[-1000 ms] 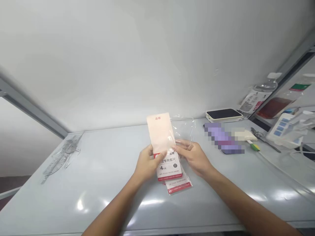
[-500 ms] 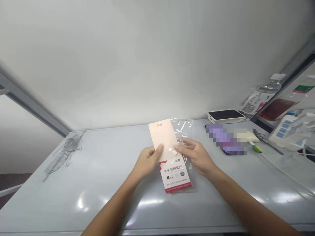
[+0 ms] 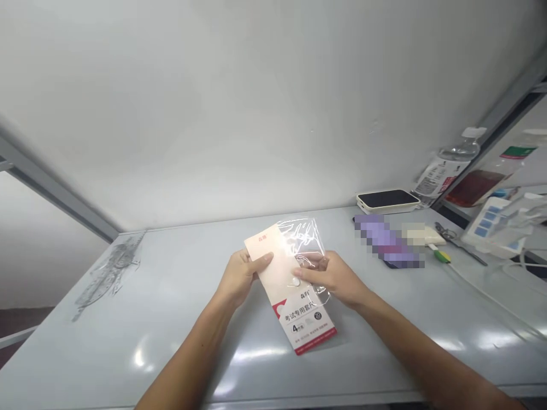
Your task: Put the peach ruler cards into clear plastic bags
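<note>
Packet [image 3: 304, 323], seemingly just one, held by left hand [image 3: 239, 279] and right hand [image 3: 335, 279].

Both our bare forearms come in over the near edge of the table [image 3: 273, 393], our left arm [image 3: 183, 353] rising from the lower left and our right arm [image 3: 427, 356] from the lower right, converging above the table's middle. Our left hand [image 3: 241, 279] is curled, wrist slightly bent, with its thumb [image 3: 262, 259] lying across the top. Our right hand [image 3: 335, 279] reaches in flatter from the other side, its thumb and fingers pinching closed. The two hands stay just apart, both above the table.
</note>
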The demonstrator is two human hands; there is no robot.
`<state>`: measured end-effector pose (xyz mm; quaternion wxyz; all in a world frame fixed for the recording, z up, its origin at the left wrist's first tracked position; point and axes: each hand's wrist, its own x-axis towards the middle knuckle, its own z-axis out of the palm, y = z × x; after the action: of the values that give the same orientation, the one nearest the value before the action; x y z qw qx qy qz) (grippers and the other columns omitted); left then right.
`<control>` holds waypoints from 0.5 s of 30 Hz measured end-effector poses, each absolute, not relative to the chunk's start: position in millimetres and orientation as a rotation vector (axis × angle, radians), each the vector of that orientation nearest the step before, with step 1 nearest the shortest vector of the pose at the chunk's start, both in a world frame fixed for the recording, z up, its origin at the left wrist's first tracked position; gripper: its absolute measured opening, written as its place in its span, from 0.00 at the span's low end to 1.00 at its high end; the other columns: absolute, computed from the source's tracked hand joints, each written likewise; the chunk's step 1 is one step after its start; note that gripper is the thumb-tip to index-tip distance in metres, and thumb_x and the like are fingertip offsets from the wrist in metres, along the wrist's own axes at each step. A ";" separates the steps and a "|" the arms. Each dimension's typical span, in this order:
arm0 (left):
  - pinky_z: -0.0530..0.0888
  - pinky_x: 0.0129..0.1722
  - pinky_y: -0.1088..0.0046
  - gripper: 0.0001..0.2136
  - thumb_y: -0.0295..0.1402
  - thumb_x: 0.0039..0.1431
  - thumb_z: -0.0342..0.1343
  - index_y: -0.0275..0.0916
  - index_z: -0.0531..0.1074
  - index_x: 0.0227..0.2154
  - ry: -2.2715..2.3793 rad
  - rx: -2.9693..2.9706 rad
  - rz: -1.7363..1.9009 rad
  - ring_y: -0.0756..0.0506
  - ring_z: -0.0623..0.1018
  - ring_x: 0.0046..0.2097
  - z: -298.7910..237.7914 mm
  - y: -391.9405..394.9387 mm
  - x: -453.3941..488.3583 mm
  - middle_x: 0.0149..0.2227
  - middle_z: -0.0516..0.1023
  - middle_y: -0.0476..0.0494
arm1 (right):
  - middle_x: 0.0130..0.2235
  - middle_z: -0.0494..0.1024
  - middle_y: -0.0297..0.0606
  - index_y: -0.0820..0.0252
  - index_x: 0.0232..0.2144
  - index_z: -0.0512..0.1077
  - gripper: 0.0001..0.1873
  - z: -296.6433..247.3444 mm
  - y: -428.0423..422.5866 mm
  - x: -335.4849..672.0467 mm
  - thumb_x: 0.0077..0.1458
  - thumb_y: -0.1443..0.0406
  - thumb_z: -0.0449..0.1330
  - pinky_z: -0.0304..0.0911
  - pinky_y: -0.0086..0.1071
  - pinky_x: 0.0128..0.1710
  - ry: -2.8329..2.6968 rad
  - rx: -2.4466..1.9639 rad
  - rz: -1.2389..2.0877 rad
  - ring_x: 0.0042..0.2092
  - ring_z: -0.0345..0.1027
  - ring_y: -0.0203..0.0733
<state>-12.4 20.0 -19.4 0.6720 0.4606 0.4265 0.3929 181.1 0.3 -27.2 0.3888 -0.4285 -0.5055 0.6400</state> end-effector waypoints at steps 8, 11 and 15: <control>0.70 0.37 0.67 0.17 0.42 0.48 0.56 0.33 0.73 0.35 0.966 1.044 0.816 0.43 0.75 0.37 -15.1 22.6 -16.4 0.36 0.77 0.37 | 0.27 0.75 0.37 0.65 0.42 0.69 0.24 -25.6 0.6 183.9 0.42 0.58 0.63 0.64 0.37 0.34 -1.330 -1.133 1.633 0.32 0.70 0.43; 0.68 0.29 0.73 0.16 0.44 0.50 0.53 0.34 0.73 0.27 1.001 1.042 0.840 0.47 0.74 0.29 -8.3 23.1 -23.4 0.28 0.76 0.41 | 0.23 0.72 0.33 0.64 0.41 0.71 0.23 -24.4 0.7 187.5 0.41 0.59 0.63 0.63 0.32 0.29 -1.458 -1.125 1.675 0.27 0.67 0.39; 0.66 0.25 0.75 0.13 0.42 0.48 0.56 0.34 0.74 0.24 0.975 1.111 0.685 0.49 0.72 0.26 -2.3 22.9 -30.0 0.24 0.75 0.43 | 0.20 0.68 0.30 0.64 0.39 0.71 0.20 -21.3 2.6 193.8 0.42 0.61 0.62 0.58 0.29 0.25 -1.630 -1.139 1.696 0.24 0.62 0.34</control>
<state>-30.0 22.9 -2.3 0.6863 0.4959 0.4354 0.3058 193.8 2.6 -21.3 0.2608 -0.4208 -0.6022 0.6264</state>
